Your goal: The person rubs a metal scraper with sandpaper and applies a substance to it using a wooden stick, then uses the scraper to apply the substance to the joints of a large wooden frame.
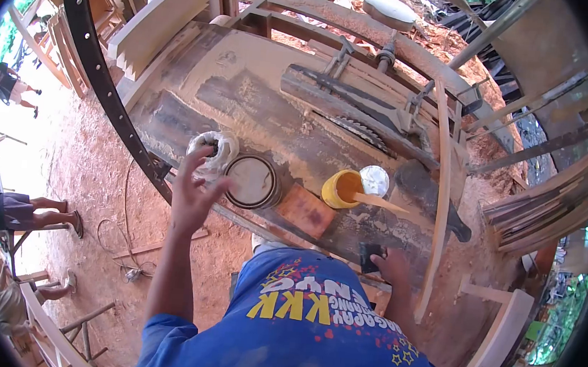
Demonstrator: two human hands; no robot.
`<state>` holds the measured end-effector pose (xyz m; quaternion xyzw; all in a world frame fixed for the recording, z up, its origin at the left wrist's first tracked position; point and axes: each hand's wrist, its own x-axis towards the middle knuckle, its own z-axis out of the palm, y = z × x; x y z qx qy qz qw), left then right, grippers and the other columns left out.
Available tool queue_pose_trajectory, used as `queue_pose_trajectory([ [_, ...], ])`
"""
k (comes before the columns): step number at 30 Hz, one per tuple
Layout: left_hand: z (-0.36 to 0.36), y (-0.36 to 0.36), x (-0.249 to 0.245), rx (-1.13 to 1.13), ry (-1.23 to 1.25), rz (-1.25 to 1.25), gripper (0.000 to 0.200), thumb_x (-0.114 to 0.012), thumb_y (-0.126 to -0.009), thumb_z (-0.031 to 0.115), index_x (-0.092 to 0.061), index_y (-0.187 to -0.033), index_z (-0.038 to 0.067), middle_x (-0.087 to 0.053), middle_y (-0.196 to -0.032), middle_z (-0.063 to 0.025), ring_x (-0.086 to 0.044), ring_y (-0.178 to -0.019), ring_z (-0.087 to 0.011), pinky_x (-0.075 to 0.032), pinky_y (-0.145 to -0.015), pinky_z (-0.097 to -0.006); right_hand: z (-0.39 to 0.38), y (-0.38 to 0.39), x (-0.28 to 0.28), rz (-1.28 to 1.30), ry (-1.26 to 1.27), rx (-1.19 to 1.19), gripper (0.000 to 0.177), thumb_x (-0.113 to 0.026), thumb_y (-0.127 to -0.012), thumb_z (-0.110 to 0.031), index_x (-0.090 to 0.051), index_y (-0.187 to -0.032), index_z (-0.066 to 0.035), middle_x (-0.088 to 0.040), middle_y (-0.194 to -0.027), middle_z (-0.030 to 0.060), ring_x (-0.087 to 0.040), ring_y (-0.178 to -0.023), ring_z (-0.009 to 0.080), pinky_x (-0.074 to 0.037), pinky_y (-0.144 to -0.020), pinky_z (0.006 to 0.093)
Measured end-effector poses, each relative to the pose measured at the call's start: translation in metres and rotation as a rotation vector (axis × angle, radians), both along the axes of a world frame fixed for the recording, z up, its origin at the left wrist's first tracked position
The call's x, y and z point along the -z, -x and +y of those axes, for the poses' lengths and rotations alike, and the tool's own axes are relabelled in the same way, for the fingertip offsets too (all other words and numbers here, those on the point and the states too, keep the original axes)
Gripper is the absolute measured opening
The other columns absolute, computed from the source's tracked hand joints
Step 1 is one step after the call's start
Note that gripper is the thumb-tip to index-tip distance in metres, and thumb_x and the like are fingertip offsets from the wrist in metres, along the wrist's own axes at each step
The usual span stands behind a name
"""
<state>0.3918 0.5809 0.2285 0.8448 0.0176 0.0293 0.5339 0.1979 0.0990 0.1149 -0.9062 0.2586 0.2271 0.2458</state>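
Landmark: round tin (251,182) on the dusty saw table (245,106); lidded or open, cannot tell. Left hand (195,192) just left of tin, fingers spread wide, in front of crumpled pale plastic bag (224,151); contact with bag unclear. Bag sits beside tin, left and slightly beyond. Right hand (393,266) well right of tin and nearer the body, closed on small dark block (370,257). Right of tin: reddish-orange sheet (307,211), then yellow tub (335,190) with wooden stick (382,203). Toothed saw blade (360,133) beyond tin, to the right.
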Motion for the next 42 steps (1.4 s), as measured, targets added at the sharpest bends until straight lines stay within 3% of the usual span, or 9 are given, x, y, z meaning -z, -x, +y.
queue_pose_trajectory([
  [3, -0.034, -0.002, -0.038, 0.364, -0.598, -0.101, 0.096, -0.094, -0.068, 0.034, -0.050, -0.150, 0.014, -0.052, -0.146, -0.0159, -0.057, -0.133, -0.0377, -0.049, -0.108, -0.0471, -0.010, -0.001, 0.026, -0.013, -0.041, 0.047, 0.051, -0.082, -0.081, -0.032, -0.070, -0.121, -0.002, -0.074, -0.113, 0.0235, -0.071, -0.106, 0.0398, -0.054, -0.093, 0.0477],
  [10, -0.067, -0.020, -0.048, 0.369, -0.642, 0.054, 0.095, -0.090, -0.061, 0.035, -0.053, -0.145, 0.013, -0.054, -0.139, -0.0189, -0.060, -0.125, -0.0395, -0.051, -0.105, -0.0496, -0.021, 0.015, 0.030, -0.088, 0.012, 0.126, 0.058, -0.085, -0.080, -0.032, -0.065, -0.125, -0.001, -0.071, -0.120, 0.0251, -0.068, -0.114, 0.0412, -0.052, -0.097, 0.0475],
  [18, -0.092, -0.087, -0.057, 0.166, -0.582, -0.219, 0.092, -0.091, -0.061, 0.034, -0.050, -0.142, 0.016, -0.056, -0.132, -0.0191, -0.064, -0.116, -0.0432, -0.054, -0.098, -0.0516, -0.024, 0.034, 0.061, -0.153, 0.042, 0.169, 0.062, -0.086, -0.079, -0.029, -0.062, -0.129, -0.001, -0.068, -0.122, 0.0277, -0.065, -0.116, 0.0443, -0.050, -0.098, 0.0498],
  [21, -0.108, -0.119, -0.029, 0.208, -0.658, -0.138, 0.094, -0.090, -0.061, 0.032, -0.046, -0.143, 0.019, -0.054, -0.135, -0.0194, -0.064, -0.116, -0.0436, -0.054, -0.098, -0.0521, -0.001, 0.014, 0.036, -0.238, 0.292, 0.128, 0.070, -0.087, -0.078, -0.026, -0.057, -0.137, -0.002, -0.067, -0.126, 0.0252, -0.064, -0.118, 0.0458, -0.051, -0.098, 0.0490],
  [23, -0.119, -0.132, -0.002, 0.277, -0.680, -0.050, 0.094, -0.091, -0.060, 0.029, -0.047, -0.142, 0.015, -0.055, -0.133, -0.0205, -0.064, -0.115, -0.0436, -0.054, -0.099, -0.0517, 0.006, -0.008, 0.017, -0.437, 0.199, 0.108, 0.076, -0.086, -0.080, -0.028, -0.053, -0.145, -0.006, -0.069, -0.121, 0.0208, -0.066, -0.116, 0.0387, -0.052, -0.099, 0.0479],
  [25, -0.125, -0.138, 0.036, 0.345, -0.676, 0.012, 0.093, -0.091, -0.060, 0.027, -0.048, -0.141, 0.013, -0.055, -0.132, -0.0211, -0.064, -0.115, -0.0439, -0.053, -0.100, -0.0514, 0.031, -0.049, -0.047, -0.431, -0.211, 0.190, 0.078, -0.088, -0.082, -0.033, -0.053, -0.145, -0.006, -0.070, -0.113, 0.0159, -0.071, -0.105, 0.0330, -0.056, -0.092, 0.0424],
  [30, -0.132, -0.131, 0.083, 0.393, -0.688, 0.126, 0.093, -0.090, -0.062, 0.028, -0.046, -0.143, 0.015, -0.050, -0.140, -0.0177, -0.064, -0.116, -0.0438, -0.054, -0.098, -0.0537, 0.077, -0.103, -0.091, -0.607, -0.553, 0.363, 0.051, -0.079, -0.094, -0.031, -0.060, -0.134, -0.003, -0.072, -0.096, 0.0118, -0.072, -0.087, 0.0253, -0.057, -0.079, 0.0356],
  [35, -0.117, -0.130, 0.096, 0.463, -0.587, 0.081, 0.107, -0.096, -0.062, 0.030, -0.041, -0.153, 0.014, -0.038, -0.153, -0.0152, -0.047, -0.138, -0.0423, -0.044, -0.115, -0.0515, 0.081, -0.110, -0.093, -0.773, -0.288, 0.098, 0.019, -0.067, -0.103, -0.018, -0.069, -0.114, -0.003, -0.071, -0.093, 0.0136, -0.071, -0.080, 0.0265, -0.055, -0.071, 0.0353],
  [42, -0.127, -0.137, 0.068, 0.473, -0.702, 0.116, 0.095, -0.097, -0.060, 0.026, -0.055, -0.143, 0.009, -0.050, -0.143, -0.0159, -0.060, -0.125, -0.0391, -0.052, -0.105, -0.0486, 0.067, -0.120, -0.136, -0.915, -0.284, -0.110, 0.012, -0.069, -0.100, -0.009, -0.069, -0.110, -0.002, -0.070, -0.090, 0.0133, -0.071, -0.079, 0.0260, -0.053, -0.067, 0.0348],
])
